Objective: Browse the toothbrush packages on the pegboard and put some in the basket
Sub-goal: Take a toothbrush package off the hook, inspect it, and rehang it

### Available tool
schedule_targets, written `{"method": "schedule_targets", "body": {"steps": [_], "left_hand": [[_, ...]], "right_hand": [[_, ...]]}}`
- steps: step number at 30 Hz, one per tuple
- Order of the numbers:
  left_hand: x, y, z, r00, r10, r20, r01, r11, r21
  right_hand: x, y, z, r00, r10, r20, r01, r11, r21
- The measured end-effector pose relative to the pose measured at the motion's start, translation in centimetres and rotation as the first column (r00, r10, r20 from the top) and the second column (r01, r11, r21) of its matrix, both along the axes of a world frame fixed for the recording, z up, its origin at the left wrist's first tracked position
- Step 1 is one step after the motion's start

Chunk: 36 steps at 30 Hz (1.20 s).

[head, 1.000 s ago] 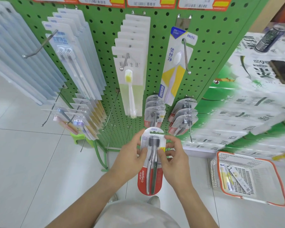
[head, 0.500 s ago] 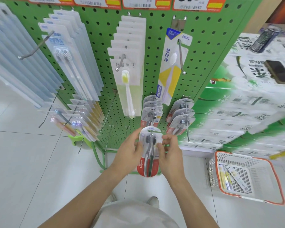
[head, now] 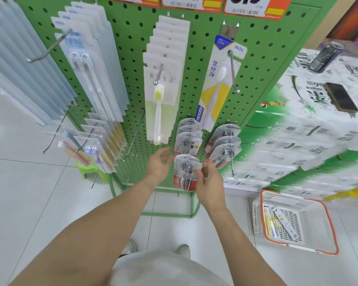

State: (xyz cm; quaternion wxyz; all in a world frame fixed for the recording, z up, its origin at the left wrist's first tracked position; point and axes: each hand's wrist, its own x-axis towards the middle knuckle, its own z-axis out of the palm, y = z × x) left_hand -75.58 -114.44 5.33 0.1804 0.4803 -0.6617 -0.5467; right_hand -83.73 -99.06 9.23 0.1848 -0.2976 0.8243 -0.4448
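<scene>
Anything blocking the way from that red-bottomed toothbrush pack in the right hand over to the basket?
Nothing visible: bare floor tiles lie between the red-bottomed toothbrush pack, pinched by the right hand, and the basket.

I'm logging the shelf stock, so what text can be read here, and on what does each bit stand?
"FROG": top corner of the tall white pack, again on its blue tab.
"柔丝净": down that pack's front.
"生活": on the green-brush pack; the characters before it are hidden by the hook.
"8.9": price tag, cut off at the top.
Barcodes, other tags, the held pack and the cartons: unreadable.
</scene>
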Motion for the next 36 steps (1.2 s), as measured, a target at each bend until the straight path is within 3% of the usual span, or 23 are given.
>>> {"method": "schedule_targets", "body": {"steps": [7, 13, 21, 27, 36], "left_hand": [[-1.6, -1.5, -0.5, 0.999, -0.01, -0.042, 0.014, 0.994, 0.105], [-2.2, -1.5, -0.9, 0.996, -0.077, 0.039, 0.077, 0.997, 0.015], [-0.8, -1.6, -0.4, 0.998, -0.056, 0.01, 0.057, 0.986, -0.159], [2.3, -0.9, -0.8, 0.995, -0.027, 0.099, 0.048, 0.977, -0.209], [8.3, 0.9, -3.7, 0.989, 0.059, 0.139, -0.035, 0.985, -0.167]], "right_hand": [[-0.5, -0.1, 0.1, 0.998, -0.009, 0.064, 0.008, 1.0, 0.019], [-0.7, -0.2, 0.5, 0.996, -0.018, 0.086, 0.017, 1.0, 0.018], [-0.9, -0.5, 0.1, 0.996, -0.024, 0.081, 0.023, 1.0, 0.018], [-0.7, -0.9, 0.3, 0.995, -0.026, 0.092, 0.028, 0.999, -0.023], [-0.4, -1.6, 0.5, 0.992, -0.073, 0.102, 0.083, 0.992, -0.091]]}}
